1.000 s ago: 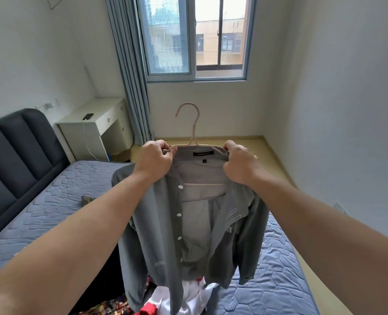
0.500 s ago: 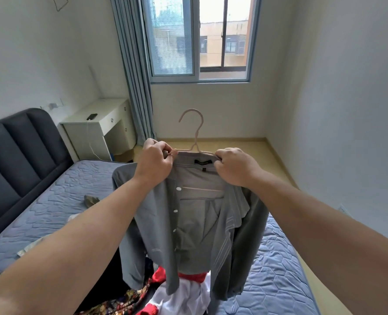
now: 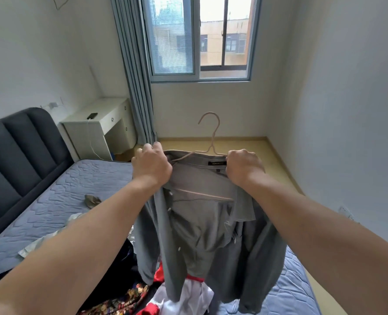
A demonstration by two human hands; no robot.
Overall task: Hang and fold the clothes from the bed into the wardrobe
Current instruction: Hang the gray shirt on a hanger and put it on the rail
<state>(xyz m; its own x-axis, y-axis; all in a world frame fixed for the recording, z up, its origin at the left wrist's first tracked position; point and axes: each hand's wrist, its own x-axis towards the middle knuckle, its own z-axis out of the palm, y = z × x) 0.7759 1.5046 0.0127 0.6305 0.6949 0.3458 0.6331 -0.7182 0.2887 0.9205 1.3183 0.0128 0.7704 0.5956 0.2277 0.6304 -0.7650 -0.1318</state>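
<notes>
The bed (image 3: pixel 59 201), a blue quilted mattress with a dark headboard (image 3: pixel 18 151) at nine o'clock, carries a small olive scrap (image 3: pixel 92 201) mid-mattress, a pale garment (image 3: pixel 50 238) at eight o'clock, and a heap of clothes (image 3: pixel 127 297) at six o'clock.

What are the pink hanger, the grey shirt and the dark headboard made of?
The hanger: thin pale pink rod, twisted at the neck, likely coated metal wire.
The shirt: grey woven cloth, perhaps cotton or a blend; it drapes softly.
The headboard: dark, matte padded panels, fabric or leatherette, hard to tell.
</notes>
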